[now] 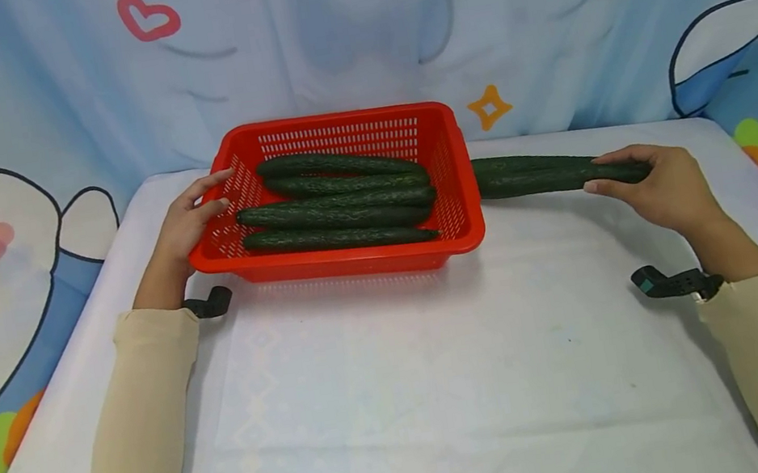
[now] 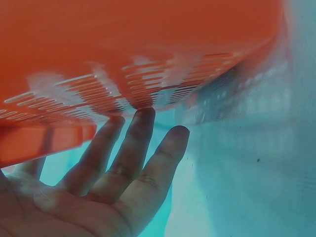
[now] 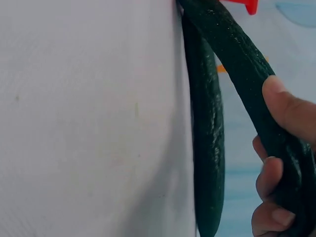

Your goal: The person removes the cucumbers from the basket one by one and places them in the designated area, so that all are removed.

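A red plastic basket (image 1: 346, 262) with slotted walls holds several dark green cucumbers (image 1: 338, 207) lying lengthwise. My left hand (image 1: 195, 215) grips the basket's left rim, with digits over the edge in the head view. Under that rim, the left wrist view shows other fingers (image 2: 140, 131) spread against the slotted wall. My right hand (image 1: 665, 181) holds a cucumber (image 3: 237, 54) by its right end, thumb on one side and fingers curled round the other. This cucumber slants above a second cucumber (image 3: 207, 133) lying on the table. The far ends of both are hidden behind the basket's right side.
A white cloth covers the table (image 1: 446, 390), with small specks and creases on it. Behind stands a light blue curtain (image 1: 522, 11) printed with cartoon figures. Dark wrist cameras (image 1: 676, 282) sit at both sleeve cuffs.
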`<state>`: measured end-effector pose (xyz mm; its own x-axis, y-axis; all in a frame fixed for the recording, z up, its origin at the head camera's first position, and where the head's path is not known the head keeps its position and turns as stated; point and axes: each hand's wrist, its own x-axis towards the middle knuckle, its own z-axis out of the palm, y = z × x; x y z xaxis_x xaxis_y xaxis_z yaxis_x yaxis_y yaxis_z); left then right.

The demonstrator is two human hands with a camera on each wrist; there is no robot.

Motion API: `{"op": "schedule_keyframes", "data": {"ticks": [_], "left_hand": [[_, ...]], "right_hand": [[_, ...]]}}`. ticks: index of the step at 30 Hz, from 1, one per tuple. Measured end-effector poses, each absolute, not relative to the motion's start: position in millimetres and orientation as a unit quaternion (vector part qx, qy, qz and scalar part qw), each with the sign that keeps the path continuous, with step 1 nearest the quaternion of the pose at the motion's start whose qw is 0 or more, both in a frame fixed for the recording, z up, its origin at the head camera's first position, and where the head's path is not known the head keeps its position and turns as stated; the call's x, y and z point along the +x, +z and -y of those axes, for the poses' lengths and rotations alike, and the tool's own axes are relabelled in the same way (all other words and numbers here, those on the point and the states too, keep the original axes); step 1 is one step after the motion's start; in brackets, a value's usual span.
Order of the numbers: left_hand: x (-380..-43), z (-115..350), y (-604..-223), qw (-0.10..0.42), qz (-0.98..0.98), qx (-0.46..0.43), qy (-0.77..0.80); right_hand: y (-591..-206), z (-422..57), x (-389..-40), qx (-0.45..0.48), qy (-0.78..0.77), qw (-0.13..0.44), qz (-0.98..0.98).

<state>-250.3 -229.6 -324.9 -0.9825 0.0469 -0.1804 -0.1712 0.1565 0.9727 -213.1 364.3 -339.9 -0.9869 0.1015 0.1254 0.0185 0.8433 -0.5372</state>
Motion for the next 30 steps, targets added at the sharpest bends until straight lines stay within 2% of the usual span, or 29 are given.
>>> {"op": "schedule_keyframes", "data": {"ticks": [18,30], "left_hand": [[-251.7,229.2,-325.3,0.088,-0.753,-0.046,0.651],[-252.2,229.3,-325.5,0.086,-0.75,-0.044,0.655]], "right_hand": [[-360.7,-387.9,-230.6,-0.028,0.264,0.051,0.963],[-359.7,-396.2,-235.0,-0.051,0.25,0.02,0.967]]}}
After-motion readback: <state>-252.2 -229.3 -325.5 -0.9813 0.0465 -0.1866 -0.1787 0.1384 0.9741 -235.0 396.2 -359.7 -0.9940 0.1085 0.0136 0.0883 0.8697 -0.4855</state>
